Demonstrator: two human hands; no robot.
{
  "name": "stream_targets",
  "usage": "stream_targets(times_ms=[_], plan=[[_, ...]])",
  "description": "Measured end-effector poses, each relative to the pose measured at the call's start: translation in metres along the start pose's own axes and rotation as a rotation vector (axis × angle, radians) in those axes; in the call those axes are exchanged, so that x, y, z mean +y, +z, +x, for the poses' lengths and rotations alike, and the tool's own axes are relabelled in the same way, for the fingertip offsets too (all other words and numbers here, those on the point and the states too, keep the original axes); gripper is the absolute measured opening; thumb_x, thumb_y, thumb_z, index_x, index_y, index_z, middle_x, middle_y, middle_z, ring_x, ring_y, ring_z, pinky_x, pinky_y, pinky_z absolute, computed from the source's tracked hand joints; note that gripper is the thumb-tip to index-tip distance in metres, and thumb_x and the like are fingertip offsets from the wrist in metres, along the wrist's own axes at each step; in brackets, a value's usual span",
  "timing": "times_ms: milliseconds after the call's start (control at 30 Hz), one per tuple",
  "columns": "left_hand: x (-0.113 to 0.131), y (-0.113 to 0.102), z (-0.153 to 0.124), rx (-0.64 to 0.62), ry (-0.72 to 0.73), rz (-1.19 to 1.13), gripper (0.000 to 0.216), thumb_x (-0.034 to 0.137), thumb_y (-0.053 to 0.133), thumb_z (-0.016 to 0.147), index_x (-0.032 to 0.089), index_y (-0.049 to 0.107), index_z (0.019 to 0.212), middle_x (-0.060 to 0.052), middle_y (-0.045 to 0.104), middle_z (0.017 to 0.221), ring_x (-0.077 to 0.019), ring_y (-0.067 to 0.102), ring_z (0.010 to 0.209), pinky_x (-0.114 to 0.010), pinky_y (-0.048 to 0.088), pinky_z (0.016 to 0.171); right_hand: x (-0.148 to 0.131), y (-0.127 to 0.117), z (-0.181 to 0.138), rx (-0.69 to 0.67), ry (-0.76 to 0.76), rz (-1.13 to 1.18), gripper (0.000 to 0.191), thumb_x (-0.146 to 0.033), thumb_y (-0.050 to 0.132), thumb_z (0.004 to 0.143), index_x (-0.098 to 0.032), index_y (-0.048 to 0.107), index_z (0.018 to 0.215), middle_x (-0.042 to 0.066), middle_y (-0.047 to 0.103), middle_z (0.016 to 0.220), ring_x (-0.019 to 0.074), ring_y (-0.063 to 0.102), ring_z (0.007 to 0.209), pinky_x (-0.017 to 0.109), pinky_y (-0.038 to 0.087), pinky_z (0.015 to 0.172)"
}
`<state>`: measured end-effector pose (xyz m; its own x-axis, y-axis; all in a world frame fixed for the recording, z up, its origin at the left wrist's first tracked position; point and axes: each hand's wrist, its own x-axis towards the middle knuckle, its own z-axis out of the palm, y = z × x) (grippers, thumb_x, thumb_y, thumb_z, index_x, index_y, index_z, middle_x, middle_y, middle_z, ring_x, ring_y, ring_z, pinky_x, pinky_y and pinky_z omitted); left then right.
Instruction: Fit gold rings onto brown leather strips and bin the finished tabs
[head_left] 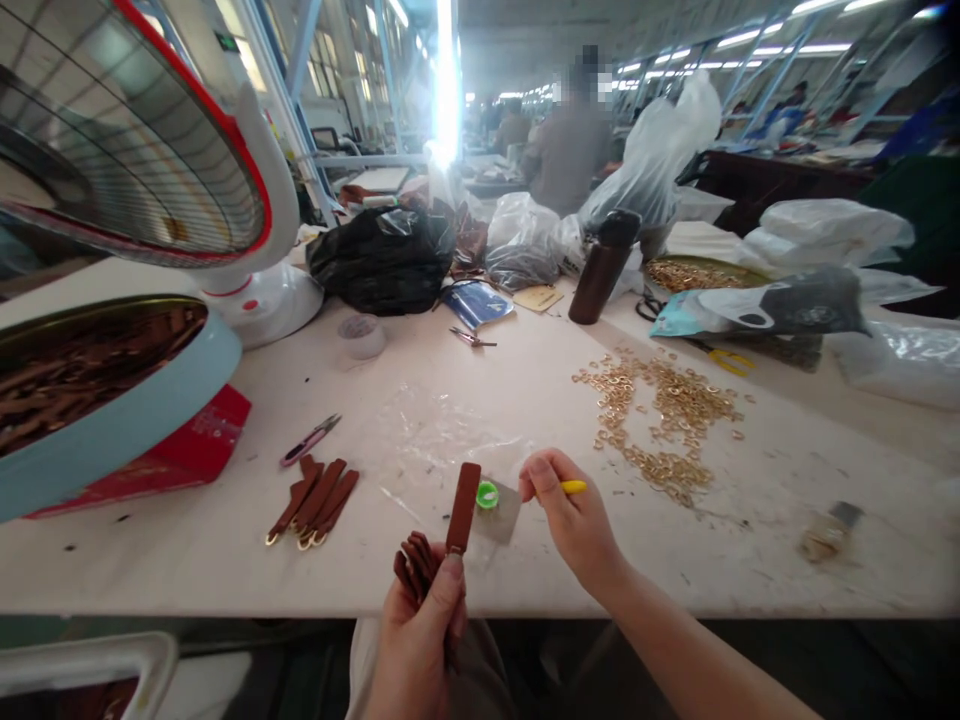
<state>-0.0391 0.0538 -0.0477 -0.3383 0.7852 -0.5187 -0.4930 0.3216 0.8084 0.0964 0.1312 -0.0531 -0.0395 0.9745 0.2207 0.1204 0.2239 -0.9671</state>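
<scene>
My left hand (420, 630) is closed around a bundle of brown leather strips (414, 565), with one strip (463, 507) pinched upright between thumb and fingers. My right hand (574, 520) pinches a thin yellow-handled tool (574, 487), its tip pointing toward a small green cap (487, 494) that lies on a grey square pad (506, 512) on the table. To the left lie a few finished brown strips with gold ends (315, 503). A scatter of small gold rings (660, 415) lies to the right of my hands.
A light blue round tin of brown strips (105, 400) sits at left on a red packet (191, 450), behind it a white fan (150, 150). Pink snips (309, 440), a tape roll (361, 335), a brown bottle (604, 265) and plastic bags (382, 260) lie farther back. A person stands beyond.
</scene>
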Motion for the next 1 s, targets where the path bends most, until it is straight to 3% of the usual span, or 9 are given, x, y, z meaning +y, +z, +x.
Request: stream_targets(times_ms=[400, 600, 767, 900, 1000], plan=[[-0.005, -0.011, 0.016, 0.015, -0.022, 0.034, 0.038, 0.039, 0.073, 0.059, 0.017, 0.051, 0.079, 0.01, 0.044, 0.043, -0.0036, 0.033, 0.036, -0.018, 0.018, 0.038, 0.014, 0.01, 0.006, -0.052, -0.022, -0.095, 0.034, -0.042, 0.038, 0.092, -0.021, 0.048, 0.067, -0.002, 0.049, 0.059, 0.0143, 0.048, 0.058, 0.024, 0.038, 0.054], [-0.007, -0.009, 0.017, 0.003, -0.031, 0.041, 0.039, 0.041, 0.073, 0.058, 0.015, 0.052, 0.079, 0.01, 0.043, 0.042, -0.0034, 0.033, 0.037, -0.017, 0.02, 0.039, 0.005, 0.005, 0.004, 0.065, -0.046, -0.094, 0.032, -0.039, 0.038, 0.093, -0.021, 0.049, 0.068, -0.002, 0.05, 0.06, 0.0138, 0.047, 0.058, 0.024, 0.037, 0.055], [-0.007, -0.005, 0.016, -0.005, -0.032, 0.03, 0.04, 0.042, 0.073, 0.058, 0.015, 0.052, 0.08, 0.011, 0.043, 0.039, -0.0033, 0.032, 0.035, -0.017, 0.018, 0.039, 0.015, 0.009, 0.003, -0.001, -0.016, -0.085, 0.034, -0.041, 0.039, 0.092, -0.021, 0.048, 0.066, -0.002, 0.049, 0.059, 0.0142, 0.046, 0.058, 0.025, 0.037, 0.055], [-0.004, -0.005, 0.009, -0.023, -0.019, 0.014, 0.039, 0.04, 0.073, 0.059, 0.014, 0.052, 0.078, 0.011, 0.043, 0.039, -0.0027, 0.032, 0.035, -0.017, 0.018, 0.039, 0.01, 0.002, 0.0, 0.121, -0.034, -0.011, 0.034, -0.042, 0.04, 0.092, -0.02, 0.05, 0.068, -0.001, 0.05, 0.061, 0.0138, 0.045, 0.058, 0.025, 0.035, 0.055], [-0.003, -0.003, 0.001, -0.047, -0.02, 0.004, 0.038, 0.039, 0.074, 0.058, 0.013, 0.053, 0.078, 0.01, 0.043, 0.042, -0.0026, 0.032, 0.036, -0.016, 0.019, 0.038, -0.012, -0.01, -0.01, 0.217, -0.022, 0.203, 0.034, -0.043, 0.043, 0.091, -0.021, 0.052, 0.067, -0.002, 0.049, 0.059, 0.0125, 0.041, 0.054, 0.025, 0.032, 0.051]])
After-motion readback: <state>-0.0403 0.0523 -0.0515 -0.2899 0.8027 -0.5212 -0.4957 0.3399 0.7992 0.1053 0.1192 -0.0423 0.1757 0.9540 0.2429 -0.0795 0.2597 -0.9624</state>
